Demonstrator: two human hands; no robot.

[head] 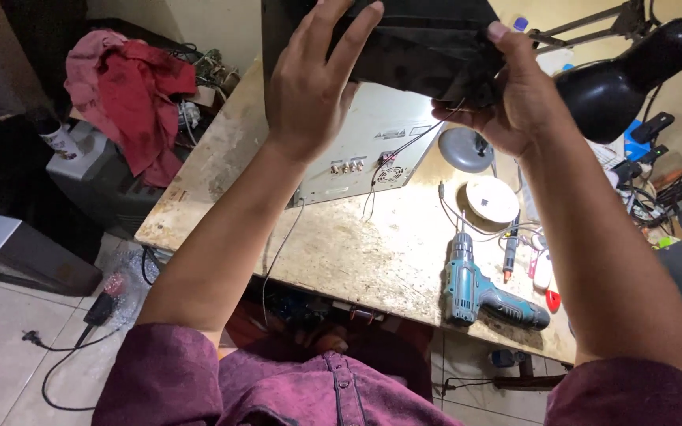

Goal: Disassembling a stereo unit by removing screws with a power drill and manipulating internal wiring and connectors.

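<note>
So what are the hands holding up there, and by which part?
Both hands hold a black box-shaped casing above the table: left hand against its left side, right hand gripping its lower right corner.

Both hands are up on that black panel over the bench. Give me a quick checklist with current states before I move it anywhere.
1. Left hand on the black panel: ok, palm and fingers flat against it.
2. Right hand grip on the panel's lower right corner: ok.
3. Thin wire from panel to grey chassis: not ok, it looks attached.
4. Black lamp clearance: not ok, close beside the right hand.
5. Cordless drill out of the way: ok, lying near the bench edge.
6. Panel's far side: cannot tell, out of frame.
</note>
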